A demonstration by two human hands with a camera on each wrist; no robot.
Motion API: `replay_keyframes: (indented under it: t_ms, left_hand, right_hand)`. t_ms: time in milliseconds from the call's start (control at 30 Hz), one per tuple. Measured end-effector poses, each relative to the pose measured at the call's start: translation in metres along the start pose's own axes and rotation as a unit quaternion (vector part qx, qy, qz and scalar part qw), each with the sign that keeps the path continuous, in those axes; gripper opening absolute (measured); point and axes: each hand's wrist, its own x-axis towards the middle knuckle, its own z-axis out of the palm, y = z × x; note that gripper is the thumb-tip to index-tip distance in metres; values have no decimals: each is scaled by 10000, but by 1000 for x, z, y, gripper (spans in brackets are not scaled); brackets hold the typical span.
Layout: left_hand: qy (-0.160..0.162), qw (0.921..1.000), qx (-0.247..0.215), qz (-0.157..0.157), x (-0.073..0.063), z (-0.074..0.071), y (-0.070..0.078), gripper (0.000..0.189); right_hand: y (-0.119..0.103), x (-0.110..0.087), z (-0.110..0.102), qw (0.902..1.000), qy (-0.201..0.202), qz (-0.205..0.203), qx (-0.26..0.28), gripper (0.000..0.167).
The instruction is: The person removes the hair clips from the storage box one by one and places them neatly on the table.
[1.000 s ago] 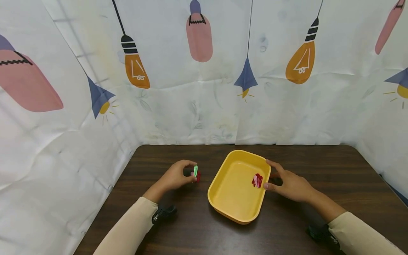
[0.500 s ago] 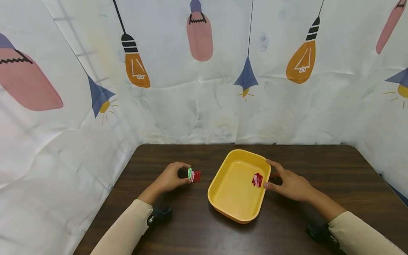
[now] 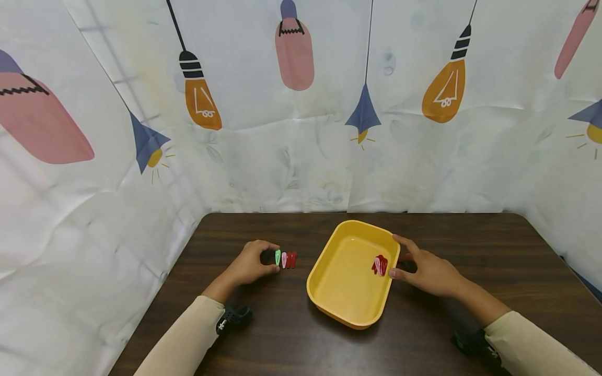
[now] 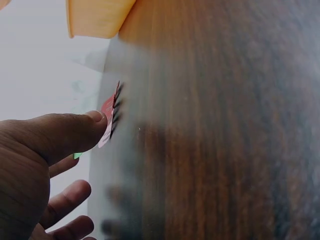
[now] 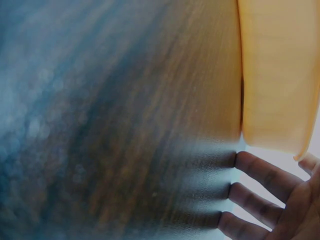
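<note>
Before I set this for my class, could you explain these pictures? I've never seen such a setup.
There is no machine arm here, just a person's two bare hands. The wide view looks forward and down from the head; the two close ones are taken from the left and right wrists. On the dark table stands a yellow tray with red and pink clips in it. To its left, a pink clip and red clips lie in a row. The left hand pinches a green clip at the row's left end; the right hand touches the tray's rim.
</note>
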Motion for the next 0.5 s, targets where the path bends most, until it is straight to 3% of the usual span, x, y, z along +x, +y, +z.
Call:
replay_keyframes:
  t_ms: [300, 500]
  left_hand:
    - [-60, 9998, 191, 50, 1, 4, -3, 50]
    - [-150, 9991, 379, -78, 1, 4, -2, 50]
  right_hand:
    - [1, 0, 0, 10000, -11, 16, 26, 97]
    - [1, 1, 0, 10000, -18, 43, 2, 97]
